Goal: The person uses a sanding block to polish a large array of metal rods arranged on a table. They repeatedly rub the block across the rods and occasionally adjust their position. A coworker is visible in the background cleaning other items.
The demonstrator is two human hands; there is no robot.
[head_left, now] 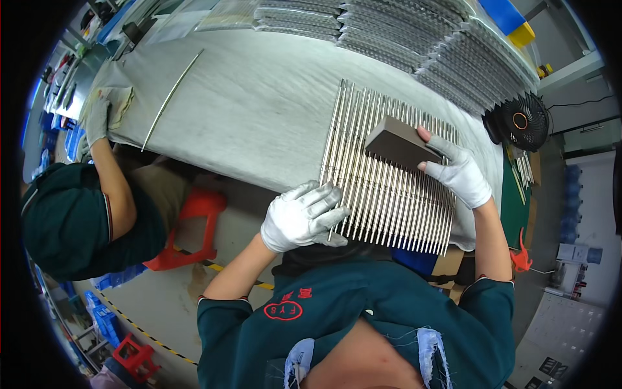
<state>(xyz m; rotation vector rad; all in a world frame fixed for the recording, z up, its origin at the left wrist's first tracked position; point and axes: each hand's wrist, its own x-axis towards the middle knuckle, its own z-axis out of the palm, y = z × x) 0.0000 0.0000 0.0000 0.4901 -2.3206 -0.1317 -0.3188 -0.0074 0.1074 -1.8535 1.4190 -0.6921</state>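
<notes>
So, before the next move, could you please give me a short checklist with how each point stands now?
1. Block held: ok, the right hand grips it over the rods.
2. Left hand on the rods: ok, its fingers lie over their left edge.
3. Block's underside flat on the rods: cannot tell, it is hidden.
4. Right fingertips covered: not ok, the thumb tip and a fingertip show bare past the glove.
5. Co-worker's hand away from the rods: ok, it is at the left end of the table.
6. Fan apart from the rods: ok, it stands off to their right.
</notes>
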